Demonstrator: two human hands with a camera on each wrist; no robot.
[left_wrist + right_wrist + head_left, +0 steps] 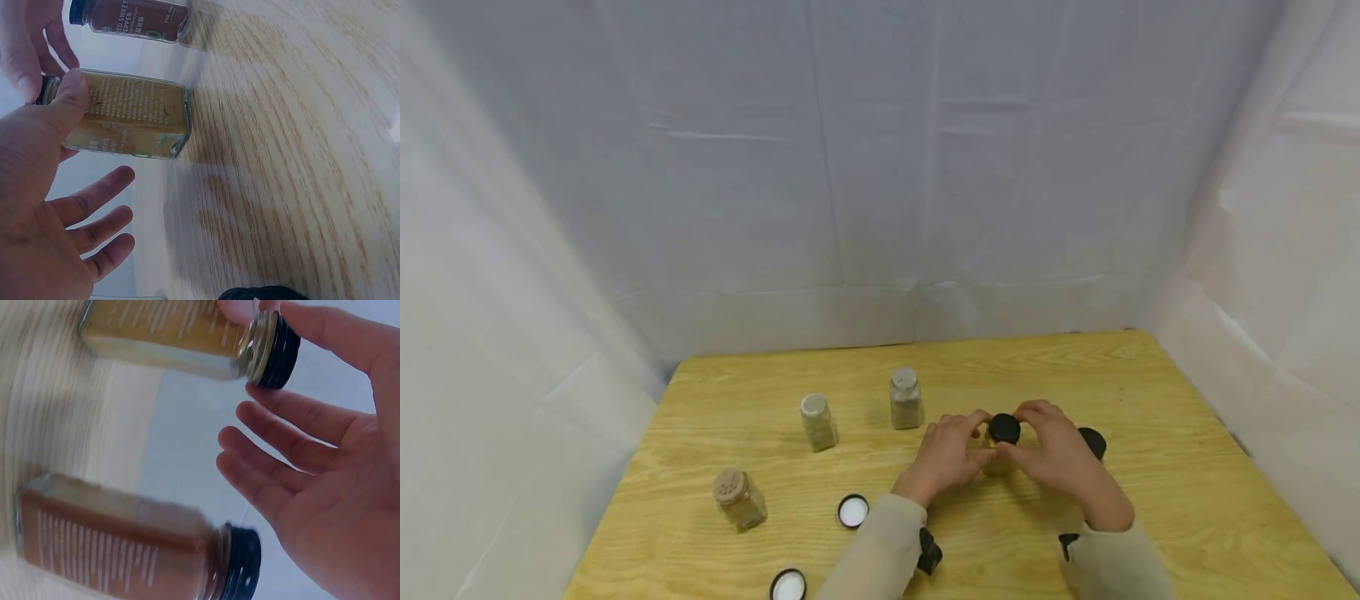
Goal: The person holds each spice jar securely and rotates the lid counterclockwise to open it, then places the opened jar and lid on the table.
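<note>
A glass spice jar of yellow-brown powder (134, 112) stands on the table between both hands, its black cap (1003, 428) on top. My left hand (949, 454) pinches the jar's upper part between thumb and index finger; its other fingers spread loosely in the left wrist view. From the other side, my right hand (1058, 454) grips the cap with its thumb and index finger (300, 415). Close by on the right is a jar of red sweet pepper (119, 540) with a black cap, largely hidden behind the right hand in the head view.
Three jars without black caps stand to the left: a brown-topped jar (740, 500), a pale-topped jar (818, 422) and another at the back (906, 398). Two loose black caps, a nearer cap (788, 586) and a farther cap (853, 511), lie with white insides up. White sheeting (880, 208) surrounds the wooden table (670, 433).
</note>
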